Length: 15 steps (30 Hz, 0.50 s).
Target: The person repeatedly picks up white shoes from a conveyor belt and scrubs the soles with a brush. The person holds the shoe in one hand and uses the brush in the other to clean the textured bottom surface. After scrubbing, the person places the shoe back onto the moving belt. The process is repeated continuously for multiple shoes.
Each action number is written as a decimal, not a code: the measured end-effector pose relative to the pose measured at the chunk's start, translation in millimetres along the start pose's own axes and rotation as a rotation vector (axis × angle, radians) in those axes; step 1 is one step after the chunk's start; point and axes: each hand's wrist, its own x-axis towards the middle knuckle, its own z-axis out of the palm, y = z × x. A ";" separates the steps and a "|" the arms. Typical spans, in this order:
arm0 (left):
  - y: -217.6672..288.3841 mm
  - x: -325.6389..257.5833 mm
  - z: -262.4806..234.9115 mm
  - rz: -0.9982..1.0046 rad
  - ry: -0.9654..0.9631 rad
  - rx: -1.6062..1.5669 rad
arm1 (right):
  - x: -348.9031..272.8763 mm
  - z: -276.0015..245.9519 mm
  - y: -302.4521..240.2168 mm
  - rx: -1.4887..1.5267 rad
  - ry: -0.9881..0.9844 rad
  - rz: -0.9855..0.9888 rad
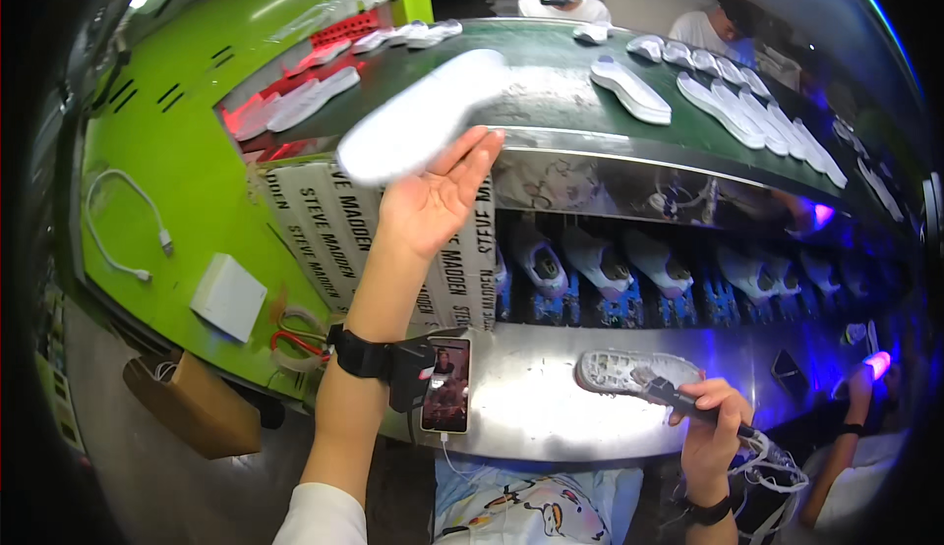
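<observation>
My left hand [438, 201] reaches out palm up, fingers stretched. A white shoe sole [418, 117], smeared by motion, lies over the green belt against its thumb side and fingertips. Whether the hand still supports the sole I cannot tell. My right hand [716, 427] is wrapped around a black-handled brush [685, 400] with a thin hose or cord at its rear. The brush's pale tip rests on or just above a second sole [624, 372], which lies on the steel bench with its ribbed cavity upward.
Soles line the green belt [551, 83]; shoe uppers [600, 265] stand on a shelf below. On the bench lies a phone [447, 388] with a cable. Red-handled scissors [298, 342] and a white box [228, 296] sit left. A co-worker's arm [851, 422] is at right.
</observation>
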 end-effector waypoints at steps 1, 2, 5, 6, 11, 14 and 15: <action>-1.4 2.8 1.5 0.112 -0.035 0.153 | -1.9 -2.7 4.3 -0.007 0.022 -0.002; -14.3 14.5 12.2 0.078 -0.013 0.257 | -3.9 -7.7 5.6 0.075 0.012 0.072; -60.4 72.3 37.4 0.134 0.027 0.726 | -7.7 -9.7 14.8 0.086 0.207 0.199; -74.5 101.6 42.5 0.150 -0.036 0.942 | -9.4 -12.1 11.4 0.118 0.222 0.282; -116.8 226.2 -14.4 0.931 -0.118 2.571 | -10.8 -1.9 6.8 0.185 0.279 0.491; -165.8 242.1 22.8 -0.018 -0.104 2.948 | -22.9 -28.5 4.4 0.214 0.490 0.431; -167.7 246.7 18.1 0.164 0.064 2.874 | -26.3 -37.6 7.2 0.226 0.489 0.441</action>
